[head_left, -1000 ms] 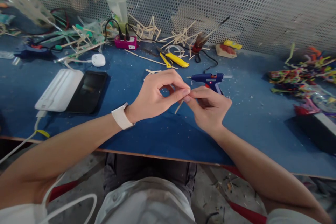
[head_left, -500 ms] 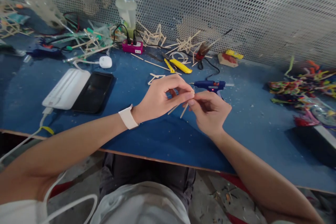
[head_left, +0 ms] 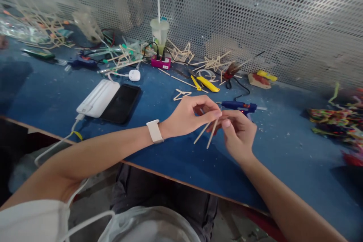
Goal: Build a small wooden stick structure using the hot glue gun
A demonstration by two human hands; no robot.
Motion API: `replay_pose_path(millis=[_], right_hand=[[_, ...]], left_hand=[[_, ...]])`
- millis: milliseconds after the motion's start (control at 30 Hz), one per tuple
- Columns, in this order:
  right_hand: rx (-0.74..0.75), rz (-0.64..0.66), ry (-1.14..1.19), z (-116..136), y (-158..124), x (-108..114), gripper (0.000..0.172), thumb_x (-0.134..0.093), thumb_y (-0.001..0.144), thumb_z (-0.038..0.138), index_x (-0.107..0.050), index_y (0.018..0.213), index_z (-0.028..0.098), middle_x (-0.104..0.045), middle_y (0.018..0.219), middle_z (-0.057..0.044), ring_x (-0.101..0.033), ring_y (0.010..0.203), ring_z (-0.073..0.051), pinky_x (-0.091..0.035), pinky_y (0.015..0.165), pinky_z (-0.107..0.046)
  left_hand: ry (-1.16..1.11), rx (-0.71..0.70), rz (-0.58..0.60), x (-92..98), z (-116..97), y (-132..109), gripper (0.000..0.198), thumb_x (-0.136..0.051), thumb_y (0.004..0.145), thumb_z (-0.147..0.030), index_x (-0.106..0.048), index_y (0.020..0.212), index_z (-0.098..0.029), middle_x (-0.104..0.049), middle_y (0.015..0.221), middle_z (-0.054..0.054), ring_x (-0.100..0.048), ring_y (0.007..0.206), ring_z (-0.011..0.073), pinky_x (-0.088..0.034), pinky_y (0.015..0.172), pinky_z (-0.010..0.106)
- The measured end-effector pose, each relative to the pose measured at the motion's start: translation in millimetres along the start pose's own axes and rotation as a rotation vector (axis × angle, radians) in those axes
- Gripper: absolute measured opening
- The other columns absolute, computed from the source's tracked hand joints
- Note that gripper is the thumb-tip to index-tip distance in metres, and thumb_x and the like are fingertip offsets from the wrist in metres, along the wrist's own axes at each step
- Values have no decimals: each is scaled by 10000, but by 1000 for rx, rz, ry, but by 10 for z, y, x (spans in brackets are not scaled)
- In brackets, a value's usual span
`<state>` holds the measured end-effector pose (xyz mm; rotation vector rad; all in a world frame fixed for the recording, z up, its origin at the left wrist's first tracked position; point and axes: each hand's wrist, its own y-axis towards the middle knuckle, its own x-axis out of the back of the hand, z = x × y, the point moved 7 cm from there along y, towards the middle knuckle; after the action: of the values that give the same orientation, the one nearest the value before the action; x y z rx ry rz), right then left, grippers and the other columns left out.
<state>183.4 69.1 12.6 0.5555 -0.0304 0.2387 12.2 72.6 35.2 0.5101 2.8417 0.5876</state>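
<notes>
Two thin wooden sticks slant down from between my hands, apart at their lower ends. My left hand pinches their upper ends between thumb and forefinger. Meeting it fingertip to fingertip, my right hand is closed, its thumb pressed to the curled fingers beside the sticks; the join is hidden by my fingers. Just behind my right hand lies a blue glue gun, its nozzle pointing left. A small figure of joined sticks rests on the table beyond my left hand.
Behind are a yellow cutter, a pink power adapter, a drink cup and piled stick frames. A white power bank and black phone lie left. Colourful bundles sit right; perforated metal stands behind the blue table.
The view has swung left, so things appear farther right and lower. More of the two sticks shows below my fingers. Both hands keep their pinch together.
</notes>
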Motion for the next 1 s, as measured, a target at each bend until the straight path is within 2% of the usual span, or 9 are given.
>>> replay_pose_path(millis=[133, 233, 467, 533, 600, 667, 767, 867, 1000], right_hand=[[-70, -43, 0, -174, 42, 78, 248, -809, 1049, 540, -849, 1106, 302, -794, 704, 11, -739, 532, -191, -602, 461, -319], [-43, -133, -115, -144, 73, 142, 249, -822, 1036, 535, -849, 1046, 288, -771, 686, 17, -675, 495, -156, -545, 453, -291], [276, -383, -382, 462, 289, 450, 185, -819, 1034, 429, -901, 1061, 265, -871, 875, -46, -810, 723, -191, -613, 649, -344], [452, -439, -453, 631, 375, 670, 220, -800, 1032, 434, -909, 1115, 261, -881, 939, -64, -855, 856, -233, -651, 811, -419], [508, -432, -655, 628, 480, 933, 305, -814, 998, 493, -896, 1178, 261, -895, 1079, -103, -861, 1060, -306, -640, 985, -528], [462, -421, -771, 461, 561, 1281, 450, -832, 957, 591, -861, 1248, 249, -878, 1190, -158, -833, 1167, -351, -628, 1020, -573], [244, -247, -508, -12, 635, 1753, 805, -837, 824, 857, -728, 1391, 296, -850, 1199, -169, -843, 1067, -311, -660, 955, -517], [-73, 1, -392, -492, 602, 1870, 921, -973, 682, 828, -727, 1397, 302, -869, 1199, -151, -848, 1009, -270, -681, 860, -419], [-288, 127, -425, -786, 493, 1724, 859, -1124, 579, 576, -825, 1299, 216, -877, 1007, -95, -744, 728, -161, -605, 645, -285]], left_hand=[[-148, 189, 16, -54, 187, -14, 386, -975, 901, -460, -745, 943, -153, -765, 750, -1, -740, 661, 117, -595, 656, 242], [-173, 318, -2, -95, 332, -35, 286, -899, 976, -360, -713, 948, -145, -740, 765, -18, -759, 646, 113, -582, 630, 228], [-52, 454, -132, 38, 509, -13, 180, -698, 1103, -164, -679, 926, -137, -693, 805, -19, -722, 665, 86, -588, 663, 230], [-47, 470, -142, 72, 529, -11, 192, -683, 1114, -172, -665, 924, -146, -694, 815, -12, -718, 688, 95, -592, 668, 240], [-57, 491, -133, 78, 560, -20, 203, -669, 1123, -194, -660, 925, -149, -694, 814, -6, -720, 709, 105, -600, 684, 252], [-43, 497, -99, 59, 593, -33, 185, -718, 1092, -206, -682, 923, -142, -700, 815, 1, -707, 723, 106, -592, 695, 252], [-6, 471, -14, 2, 630, -62, 149, -844, 984, -216, -739, 928, -127, -732, 863, 20, -694, 755, 105, -574, 711, 247], [-35, 479, 42, -40, 664, -111, 250, -911, 926, -338, -774, 949, -130, -741, 874, 30, -709, 790, 123, -586, 725, 258], [-50, 519, 116, -84, 653, -159, 343, -943, 893, -431, -805, 966, -126, -757, 902, 51, -685, 769, 115, -603, 727, 267]])
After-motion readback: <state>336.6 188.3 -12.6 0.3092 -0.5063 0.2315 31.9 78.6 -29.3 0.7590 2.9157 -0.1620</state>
